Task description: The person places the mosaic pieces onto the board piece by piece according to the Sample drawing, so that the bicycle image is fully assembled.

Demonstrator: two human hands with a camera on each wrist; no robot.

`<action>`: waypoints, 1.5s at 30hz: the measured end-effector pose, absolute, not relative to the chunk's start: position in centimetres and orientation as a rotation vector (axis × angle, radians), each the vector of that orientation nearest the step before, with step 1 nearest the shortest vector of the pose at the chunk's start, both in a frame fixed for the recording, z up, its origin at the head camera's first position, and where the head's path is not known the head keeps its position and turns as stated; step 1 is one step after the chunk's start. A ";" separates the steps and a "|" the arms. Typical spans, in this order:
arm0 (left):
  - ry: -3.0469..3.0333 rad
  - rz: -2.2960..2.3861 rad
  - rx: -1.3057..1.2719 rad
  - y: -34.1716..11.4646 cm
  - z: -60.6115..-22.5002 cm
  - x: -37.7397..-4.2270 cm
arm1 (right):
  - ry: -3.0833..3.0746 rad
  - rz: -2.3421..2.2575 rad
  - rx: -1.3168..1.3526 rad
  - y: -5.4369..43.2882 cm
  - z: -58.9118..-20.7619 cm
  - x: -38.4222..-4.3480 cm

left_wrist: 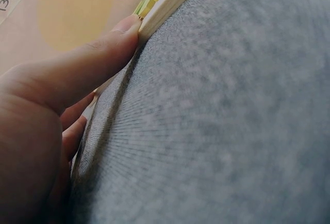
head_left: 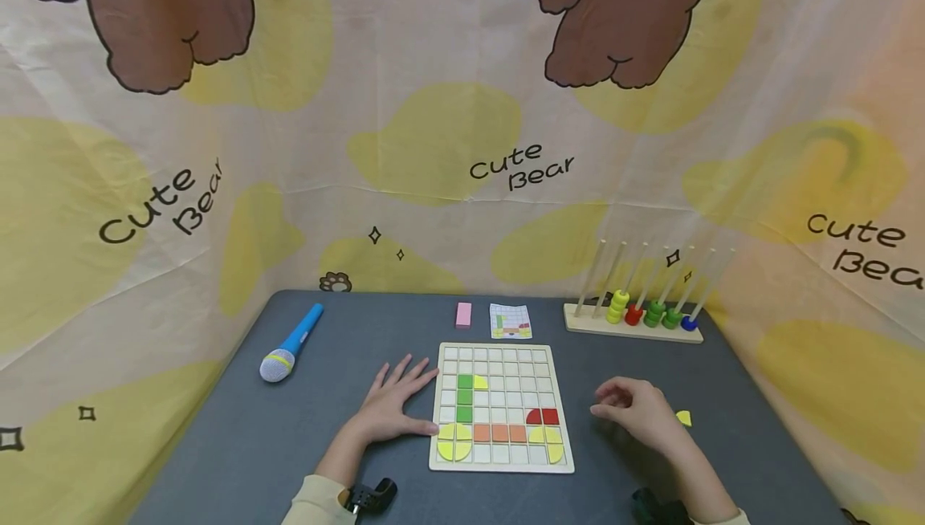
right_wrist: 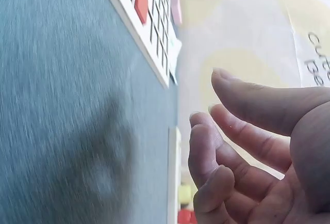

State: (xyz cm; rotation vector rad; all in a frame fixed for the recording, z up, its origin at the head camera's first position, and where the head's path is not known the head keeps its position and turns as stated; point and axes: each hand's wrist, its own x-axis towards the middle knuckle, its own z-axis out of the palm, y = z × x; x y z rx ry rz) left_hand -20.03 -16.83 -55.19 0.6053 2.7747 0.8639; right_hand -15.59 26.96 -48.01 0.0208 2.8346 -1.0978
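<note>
A wooden grid board (head_left: 491, 465) lies on the table with green, yellow, orange and red pieces in its squares. At its left edge my left hand (head_left: 393, 407) is spread out, thumb and fingertips touching the side; the left wrist view has the thumb (left_wrist: 111, 48) against the wooden rim. My right hand (head_left: 636, 413) hovers over the table to the right of the board, fingers loosely bent. The right wrist view shows nothing between its thumb (right_wrist: 252, 97) and fingers. A yellow quarter-round piece (head_left: 683, 418) lies just beyond the right wrist, partly hidden.
Behind the board lie a pattern card (head_left: 511, 322) and a pink block (head_left: 463, 315). A blue toy microphone (head_left: 292, 344) rests at the far left. The peg stand (head_left: 636, 328) with coloured beads stands at the back right, near the printed cloth wall (head_left: 433, 252).
</note>
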 end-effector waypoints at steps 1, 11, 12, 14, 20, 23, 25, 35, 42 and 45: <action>2.774 0.865 0.610 -16.8 -55.2 -20.0 | 2.839 -1.102 0.028 27.3 -47.9 -15.6; 2.775 0.847 0.602 -16.9 -55.0 -20.0 | 2.887 -1.105 0.038 31.4 -47.3 -15.5; 2.774 0.851 0.603 -16.9 -55.1 -20.0 | 2.893 -1.099 0.032 31.8 -47.3 -15.5; 2.773 0.856 0.608 -16.9 -55.1 -19.9 | 2.907 -1.083 0.032 32.7 -47.4 -15.5; 2.771 0.869 0.616 -16.8 -54.9 -20.0 | 2.910 -1.067 0.088 34.8 -47.5 -15.4; 2.771 0.866 0.616 -16.8 -55.0 -20.0 | 2.899 -1.043 0.110 35.8 -47.7 -15.3; 2.769 0.857 0.610 -16.9 -55.0 -19.9 | 2.889 -1.019 0.120 36.4 -47.9 -15.3; 2.770 0.862 0.604 -16.9 -55.3 -19.9 | 2.826 -0.935 0.144 39.0 -49.2 -15.1; 2.769 0.863 0.609 -17.0 -55.2 -19.9 | 2.776 -0.940 0.176 39.6 -49.7 -15.0; 2.771 0.864 0.606 -17.0 -55.3 -19.9 | 2.781 -0.923 0.168 39.7 -49.7 -14.9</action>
